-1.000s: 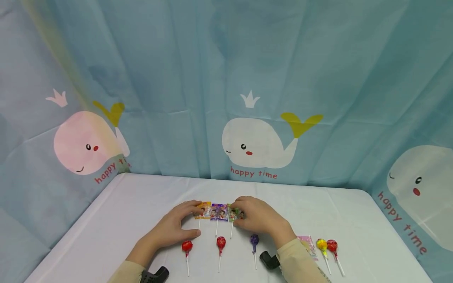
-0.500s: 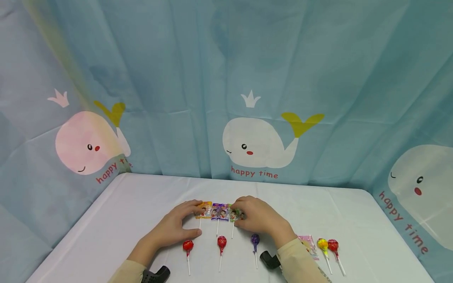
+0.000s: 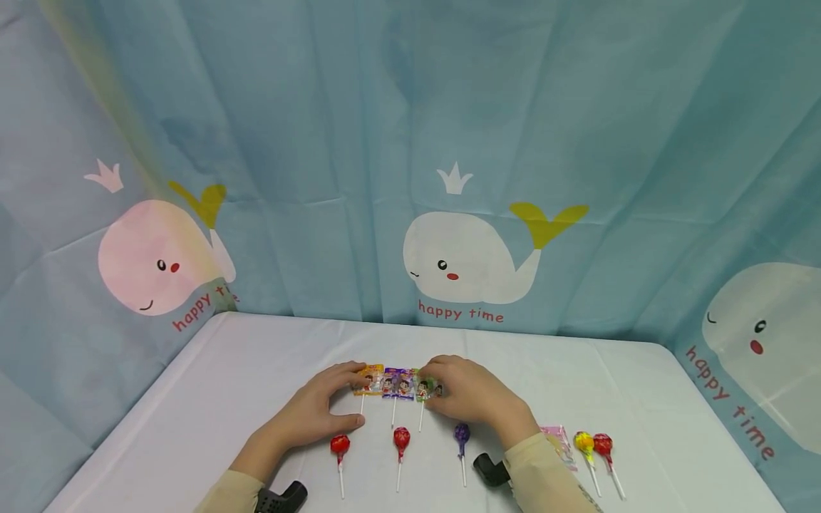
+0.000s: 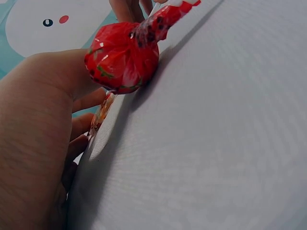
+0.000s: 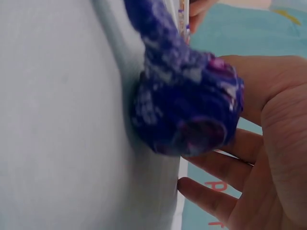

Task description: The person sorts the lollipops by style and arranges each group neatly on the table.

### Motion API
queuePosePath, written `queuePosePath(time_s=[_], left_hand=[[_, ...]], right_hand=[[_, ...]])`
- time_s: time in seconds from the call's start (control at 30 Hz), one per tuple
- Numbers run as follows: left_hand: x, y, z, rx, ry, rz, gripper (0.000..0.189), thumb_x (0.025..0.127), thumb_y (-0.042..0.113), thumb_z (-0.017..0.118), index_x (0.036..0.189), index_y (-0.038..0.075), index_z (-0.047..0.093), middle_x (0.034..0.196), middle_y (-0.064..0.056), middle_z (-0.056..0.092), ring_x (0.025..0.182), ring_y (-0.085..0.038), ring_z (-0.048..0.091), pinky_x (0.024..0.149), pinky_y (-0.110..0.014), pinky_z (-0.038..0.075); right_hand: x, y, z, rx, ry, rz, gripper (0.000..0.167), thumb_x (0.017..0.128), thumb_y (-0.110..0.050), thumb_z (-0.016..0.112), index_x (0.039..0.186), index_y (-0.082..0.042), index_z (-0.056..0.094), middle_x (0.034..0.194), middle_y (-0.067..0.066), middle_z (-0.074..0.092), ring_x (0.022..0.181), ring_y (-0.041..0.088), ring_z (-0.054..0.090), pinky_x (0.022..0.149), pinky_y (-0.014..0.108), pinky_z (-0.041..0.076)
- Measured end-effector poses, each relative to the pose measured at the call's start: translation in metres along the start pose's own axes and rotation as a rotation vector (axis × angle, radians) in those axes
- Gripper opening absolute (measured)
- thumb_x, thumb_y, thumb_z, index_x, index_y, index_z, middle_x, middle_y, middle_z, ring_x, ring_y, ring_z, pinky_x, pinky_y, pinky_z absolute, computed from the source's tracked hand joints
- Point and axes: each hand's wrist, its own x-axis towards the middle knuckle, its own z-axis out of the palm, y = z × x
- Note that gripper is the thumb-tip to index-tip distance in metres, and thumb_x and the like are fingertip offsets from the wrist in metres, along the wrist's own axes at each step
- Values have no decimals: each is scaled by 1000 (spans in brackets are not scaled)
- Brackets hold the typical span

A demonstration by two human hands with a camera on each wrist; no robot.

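Three flat-wrapped lollipops lie side by side on the white table: an orange one [image 3: 372,381], a purple one [image 3: 398,383] and a green one [image 3: 423,389], sticks toward me. My left hand [image 3: 317,410] rests at the left end of this row, fingertips over the orange wrapper and thumb spread near its stick. At the other end, my right hand [image 3: 471,390] touches the green wrapper, covering its right part. Nearer me lie round lollipops: a red one [image 4: 122,60] by the left hand, another red one [image 3: 401,440] in the middle, and a dark purple one [image 5: 187,110] by the right hand.
Beyond the right forearm are a pink wrapper [image 3: 559,445], partly hidden by the sleeve, a yellow lollipop [image 3: 584,443] and a red lollipop [image 3: 603,447]. A blue curtain [image 3: 359,178] with printed whales hangs behind the white table [image 3: 256,356].
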Motion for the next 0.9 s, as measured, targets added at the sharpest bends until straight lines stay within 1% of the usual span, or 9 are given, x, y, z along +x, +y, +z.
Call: queuePosePath(time_s=[0.13,0.37,0.63,0.77,0.9], left_hand=[[1,0,0,4,1,6,58,88,52,87,139,33,71,165,6,51,158,-33,39,125,-69,31],[0,0,-1,4,3,14,57,88,52,87,139,32,71,165,5,52,158,-35,40,124,-70,31],[0,-2,3,5,1,14,57,88,54,87,139,34,70,165,6,51,158,-34,40,124,-70,32],[0,-2,1,14,17,28,57,88,52,87,138,32,71,165,5,52,157,-35,41,123,-70,33],[0,-1,0,8,21,35,56,88,51,88,138,31,72,164,4,52,157,-36,41,123,-71,33]], right_hand=[[-3,0,-2,9,-1,18,43,98,-28,80,139,-18,74,142,-3,68,135,22,63,115,48,51],[-5,-3,-5,-8,-11,13,41,101,-27,77,140,-17,73,144,-1,67,136,23,62,116,48,50],[-16,-3,-10,-67,0,-25,40,101,-23,74,140,-15,74,137,0,70,127,22,67,111,47,54],[-20,-3,-11,-99,7,-53,42,103,-26,73,144,-16,73,138,1,70,128,22,67,111,46,54],[-24,-5,-14,-114,17,-66,39,104,-26,72,142,-16,74,135,0,71,125,21,68,110,45,55]])
